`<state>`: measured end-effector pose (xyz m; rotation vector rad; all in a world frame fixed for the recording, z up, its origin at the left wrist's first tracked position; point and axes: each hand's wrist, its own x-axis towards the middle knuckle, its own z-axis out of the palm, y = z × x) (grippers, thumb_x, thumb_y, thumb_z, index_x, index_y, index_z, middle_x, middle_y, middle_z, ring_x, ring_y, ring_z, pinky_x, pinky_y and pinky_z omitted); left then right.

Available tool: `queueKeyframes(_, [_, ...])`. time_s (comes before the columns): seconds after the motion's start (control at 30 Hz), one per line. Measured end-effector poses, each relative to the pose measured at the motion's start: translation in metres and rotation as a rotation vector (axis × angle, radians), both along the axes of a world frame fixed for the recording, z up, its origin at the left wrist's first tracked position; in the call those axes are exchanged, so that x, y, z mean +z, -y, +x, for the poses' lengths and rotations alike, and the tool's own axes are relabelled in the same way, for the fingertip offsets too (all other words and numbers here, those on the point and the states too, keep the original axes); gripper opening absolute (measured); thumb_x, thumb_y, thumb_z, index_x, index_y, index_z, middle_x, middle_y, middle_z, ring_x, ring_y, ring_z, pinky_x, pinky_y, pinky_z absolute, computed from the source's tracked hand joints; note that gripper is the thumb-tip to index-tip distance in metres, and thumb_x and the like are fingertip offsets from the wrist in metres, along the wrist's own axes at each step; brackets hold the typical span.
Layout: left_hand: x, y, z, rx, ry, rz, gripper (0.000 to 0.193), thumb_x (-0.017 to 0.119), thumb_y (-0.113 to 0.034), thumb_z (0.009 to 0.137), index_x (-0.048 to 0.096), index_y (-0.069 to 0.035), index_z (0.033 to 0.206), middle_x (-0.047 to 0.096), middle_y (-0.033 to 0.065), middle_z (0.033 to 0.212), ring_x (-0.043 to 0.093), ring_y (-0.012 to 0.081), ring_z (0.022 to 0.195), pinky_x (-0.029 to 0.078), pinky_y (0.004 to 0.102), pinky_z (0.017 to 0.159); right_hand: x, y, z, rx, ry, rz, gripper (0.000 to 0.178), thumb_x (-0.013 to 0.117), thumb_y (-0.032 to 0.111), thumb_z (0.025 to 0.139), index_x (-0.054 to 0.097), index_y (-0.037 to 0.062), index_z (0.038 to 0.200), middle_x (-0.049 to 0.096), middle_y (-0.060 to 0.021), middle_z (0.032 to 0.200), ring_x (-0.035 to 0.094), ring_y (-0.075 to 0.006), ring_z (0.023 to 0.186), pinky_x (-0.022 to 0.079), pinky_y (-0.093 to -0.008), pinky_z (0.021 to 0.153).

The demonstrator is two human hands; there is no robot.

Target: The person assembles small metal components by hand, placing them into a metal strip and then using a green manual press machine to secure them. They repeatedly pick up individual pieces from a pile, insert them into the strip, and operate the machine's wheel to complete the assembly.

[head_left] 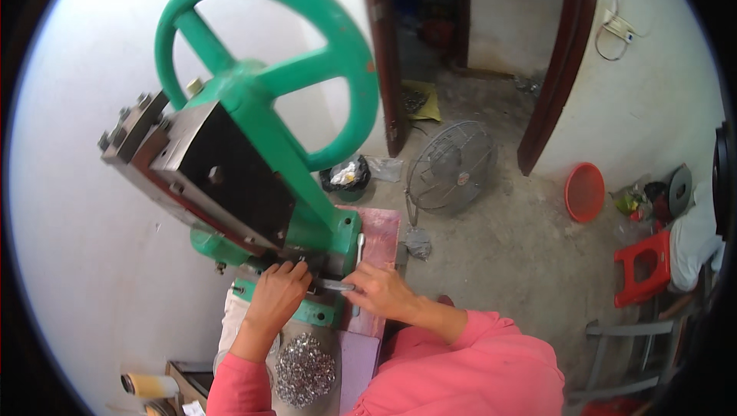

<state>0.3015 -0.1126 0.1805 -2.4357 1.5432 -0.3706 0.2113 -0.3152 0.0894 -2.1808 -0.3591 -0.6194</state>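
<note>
A green machine press (322, 209) with a large handwheel (361, 101) and a steel ram block (223, 170) stands in front of me. My right hand (380, 291) pinches a slim silver metal tool (332, 285), whose far end points left into the work area under the ram. Close beside that end, my left hand (281, 295) has its fingertips bent together at the die; what they hold, if anything, is hidden. Nearer to me lies a heap of small shiny metal pieces (305, 370).
A white brush-like stick (360, 249) rests on the pinkish board (380, 228) right of the press. A floor fan (453, 166), red basin (585, 192) and red stool (643, 269) stand further right. A black-lined bin (345, 176) sits behind the press. Front left is a yellow spool (150, 385).
</note>
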Motion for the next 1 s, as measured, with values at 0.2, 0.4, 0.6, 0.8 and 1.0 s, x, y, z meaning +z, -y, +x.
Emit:
queueKeyframes(0.2, [-0.008,0.005,-0.007,0.011,0.027,0.049,0.014,0.059,-0.011,0.081,0.065,-0.006,0.092,0.061,0.0052,0.092,0.062,0.0215,0.088,0.050,0.0339,0.078,-0.016,-0.010,0.016,0.072,-0.006,0.052,0.019,0.071,0.018,0.085,0.066,0.0031,0.096,0.056,-0.0137,0.090,0.065,-0.0366,0.074,0.056,-0.0455,0.065])
queueKeyframes(0.4, [-0.041,-0.011,-0.031,0.110,-0.050,-0.154,0.039,0.057,-0.006,0.082,0.061,0.001,0.120,0.065,0.0151,0.119,0.066,0.0295,0.099,0.052,0.0410,0.085,-0.032,-0.032,0.036,0.083,0.092,0.146,0.019,0.072,0.017,0.085,0.069,0.0033,0.098,0.059,-0.0131,0.088,0.066,-0.0349,0.075,0.056,-0.0433,0.067])
queueKeyframes(0.6, [-0.065,-0.034,-0.035,0.197,-0.009,-0.318,0.047,0.055,0.003,0.080,0.059,0.001,0.126,0.062,0.0181,0.129,0.063,0.0335,0.111,0.051,0.0423,0.091,-0.034,-0.035,0.045,0.174,0.097,0.383,0.015,0.072,0.018,0.088,0.074,0.0048,0.096,0.070,-0.0141,0.088,0.069,-0.0325,0.078,0.055,-0.0396,0.071])
queueKeyframes(0.8, [-0.079,-0.016,-0.045,0.325,-0.048,-0.469,0.046,0.055,-0.002,0.084,0.058,-0.001,0.130,0.060,0.0144,0.134,0.059,0.0296,0.122,0.049,0.0403,0.097,-0.020,-0.022,0.081,0.059,0.045,0.218,0.021,0.062,0.015,0.093,0.069,0.0045,0.110,0.064,-0.0162,0.101,0.058,-0.0350,0.101,0.045,-0.0436,0.092])
queueKeyframes(1.0, [-0.086,-0.009,-0.056,0.394,-0.023,-0.575,0.047,0.057,-0.007,0.084,0.058,-0.002,0.131,0.060,0.0143,0.134,0.058,0.0280,0.125,0.047,0.0393,0.099,-0.030,-0.019,0.121,0.336,-0.129,0.041,0.020,0.058,0.018,0.096,0.067,0.0042,0.107,0.063,-0.0164,0.104,0.055,-0.0341,0.106,0.038,-0.0428,0.097])
